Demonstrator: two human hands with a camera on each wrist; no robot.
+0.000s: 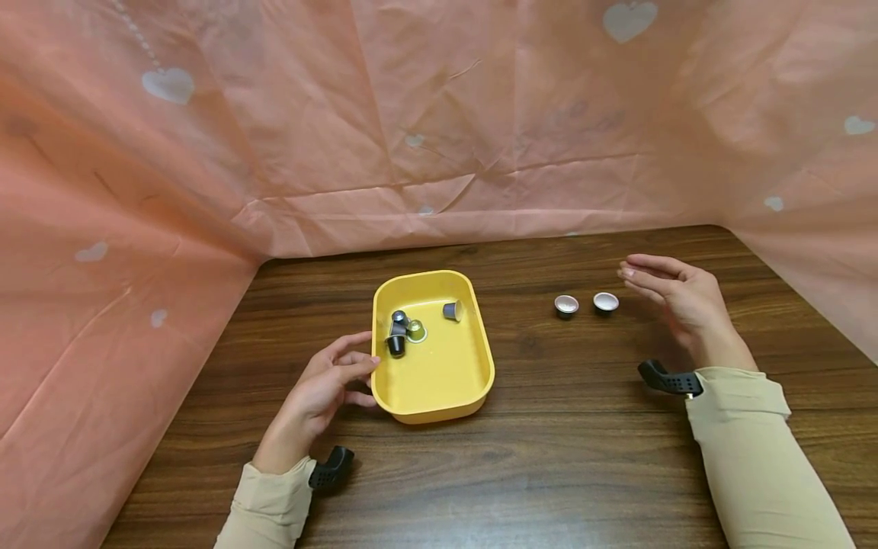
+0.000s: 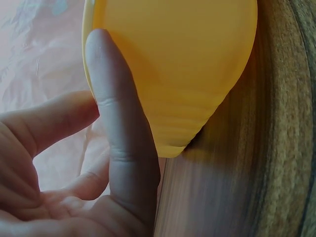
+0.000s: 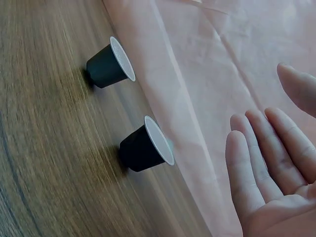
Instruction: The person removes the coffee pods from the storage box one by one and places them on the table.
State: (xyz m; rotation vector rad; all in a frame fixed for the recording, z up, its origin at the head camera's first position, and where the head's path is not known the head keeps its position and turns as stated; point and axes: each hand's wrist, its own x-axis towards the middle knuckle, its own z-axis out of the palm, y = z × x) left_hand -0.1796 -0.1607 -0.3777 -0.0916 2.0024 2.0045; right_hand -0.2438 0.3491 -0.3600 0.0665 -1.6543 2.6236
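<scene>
At the left wall of a yellow tray (image 1: 439, 385), my left hand (image 1: 325, 389) pinches the rim. Its thumb (image 2: 121, 113) lies over the edge in the left wrist view, with fingers outside. Several coffee capsules lie inside the tray, among them a black capsule (image 1: 395, 345), a green capsule (image 1: 415, 329) and, apart from these, a dark blue-grey capsule (image 1: 450, 310). My right hand (image 1: 689, 305) hovers with relaxed fingers and holds nothing. Nearest to it stands a dark coffee capsule (image 1: 606, 303), pale lid up; a second such capsule (image 1: 565, 306) stands just left of it.
The tray and both loose capsules are on a dark wood-grain table (image 1: 535, 457). A pink sheet with pale hearts (image 1: 446, 114) hangs behind the table and at both sides. Each wrist carries a black mount, such as the right mount (image 1: 671, 379).
</scene>
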